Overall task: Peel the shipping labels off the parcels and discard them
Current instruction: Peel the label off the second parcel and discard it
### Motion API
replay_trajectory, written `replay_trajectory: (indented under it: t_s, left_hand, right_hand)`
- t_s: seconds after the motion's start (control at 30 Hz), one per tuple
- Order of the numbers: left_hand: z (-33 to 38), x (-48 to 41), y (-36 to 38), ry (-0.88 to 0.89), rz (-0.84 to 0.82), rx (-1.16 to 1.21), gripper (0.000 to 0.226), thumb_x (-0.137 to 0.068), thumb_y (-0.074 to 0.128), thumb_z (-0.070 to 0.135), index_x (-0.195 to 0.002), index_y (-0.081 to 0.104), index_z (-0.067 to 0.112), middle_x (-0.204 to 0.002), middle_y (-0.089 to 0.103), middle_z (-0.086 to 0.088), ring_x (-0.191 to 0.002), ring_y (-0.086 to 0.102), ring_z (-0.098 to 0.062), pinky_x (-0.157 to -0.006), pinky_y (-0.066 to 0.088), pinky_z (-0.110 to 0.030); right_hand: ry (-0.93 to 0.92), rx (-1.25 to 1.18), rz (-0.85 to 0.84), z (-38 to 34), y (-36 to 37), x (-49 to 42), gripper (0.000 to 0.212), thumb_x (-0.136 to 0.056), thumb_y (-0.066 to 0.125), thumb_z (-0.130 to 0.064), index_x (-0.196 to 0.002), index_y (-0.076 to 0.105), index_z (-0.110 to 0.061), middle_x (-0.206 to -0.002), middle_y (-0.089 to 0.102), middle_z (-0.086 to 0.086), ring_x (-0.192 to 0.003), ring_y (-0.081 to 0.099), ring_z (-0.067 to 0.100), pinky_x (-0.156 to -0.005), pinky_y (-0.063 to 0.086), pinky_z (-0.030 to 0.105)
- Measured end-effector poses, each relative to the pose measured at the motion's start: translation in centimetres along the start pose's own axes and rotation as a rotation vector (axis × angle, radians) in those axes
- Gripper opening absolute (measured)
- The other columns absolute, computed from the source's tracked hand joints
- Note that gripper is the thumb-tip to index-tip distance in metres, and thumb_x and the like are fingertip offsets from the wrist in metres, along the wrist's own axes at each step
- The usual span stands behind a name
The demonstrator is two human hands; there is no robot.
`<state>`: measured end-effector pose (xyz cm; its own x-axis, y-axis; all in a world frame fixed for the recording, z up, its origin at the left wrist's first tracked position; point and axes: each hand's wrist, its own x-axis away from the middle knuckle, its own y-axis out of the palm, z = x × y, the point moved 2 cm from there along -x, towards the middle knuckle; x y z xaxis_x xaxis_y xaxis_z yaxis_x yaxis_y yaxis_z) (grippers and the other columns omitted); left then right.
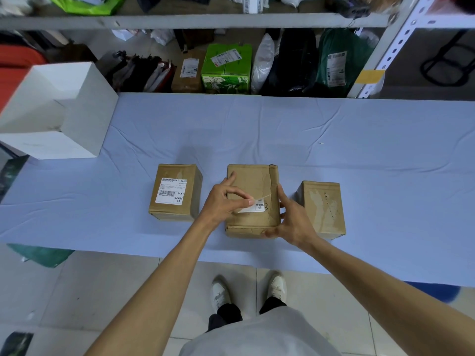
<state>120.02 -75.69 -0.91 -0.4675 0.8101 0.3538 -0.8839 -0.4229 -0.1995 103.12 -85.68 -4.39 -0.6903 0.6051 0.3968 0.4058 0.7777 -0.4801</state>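
Spanning the view, the blue-covered tabletop [334, 140] carries three brown parcels in a row, with an open white box [84, 119] at its far left, probably the place for discards; the middle parcel [253, 181] is the one in hand; the left parcel [177, 170] bears an intact label [171, 190]; the right parcel [321, 201] shows only bare, scuffed patches; the right hand [293, 222] grips the middle parcel's near right corner, bracing it; the left hand [221, 199] pinches the lifted edge of the shipping label [258, 206] between thumb and forefinger, while the corner marked MXRC 03 lies flat on the cardboard; peeling well likely means pulling low and slow toward that stuck corner, with the parcel pressed firmly down, lest the paper tear and leave scraps.
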Motion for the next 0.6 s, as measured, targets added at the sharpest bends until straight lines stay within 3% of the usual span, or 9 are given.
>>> replay_trajectory:
  t_s: [0.33,0.53,0.6]
  left_hand:
    - [-0.16,0.17,-0.14,0.001,-0.029,0.014,0.015,-0.069,0.083,0.011,-0.079,0.076,0.021,-0.157,0.027,0.001,-0.148,0.009,-0.013,-0.121,0.012,-0.048]
    - [-0.04,0.24,-0.21,0.005,-0.040,0.026,0.017,-0.070,0.082,0.010,-0.078,0.076,0.023,-0.157,0.027,-0.001,-0.148,0.009,-0.013,-0.121,0.011,-0.046]
    - [-0.02,0.28,-0.26,0.001,-0.041,0.033,0.017,-0.070,0.082,0.009,-0.079,0.076,0.023,-0.157,0.027,-0.001,-0.148,0.009,-0.013,-0.121,0.011,-0.046]
  right_hand:
    - [-0.002,0.012,-0.003,-0.05,-0.05,-0.09,0.137,-0.051,0.093,-0.017,-0.153,0.003,-0.036,-0.118,0.057,0.003,-0.095,0.063,0.021,-0.081,0.058,0.042]
    - [-0.013,0.005,-0.002,-0.07,-0.10,-0.04,0.136,-0.052,0.093,-0.014,-0.153,0.004,-0.035,-0.115,0.059,-0.003,-0.089,0.064,0.013,-0.075,0.059,0.033]
    - [-0.008,0.011,-0.002,-0.14,-0.06,-0.03,0.136,-0.051,0.093,-0.015,-0.154,0.005,-0.034,-0.116,0.058,-0.002,-0.092,0.063,0.015,-0.077,0.059,0.036]
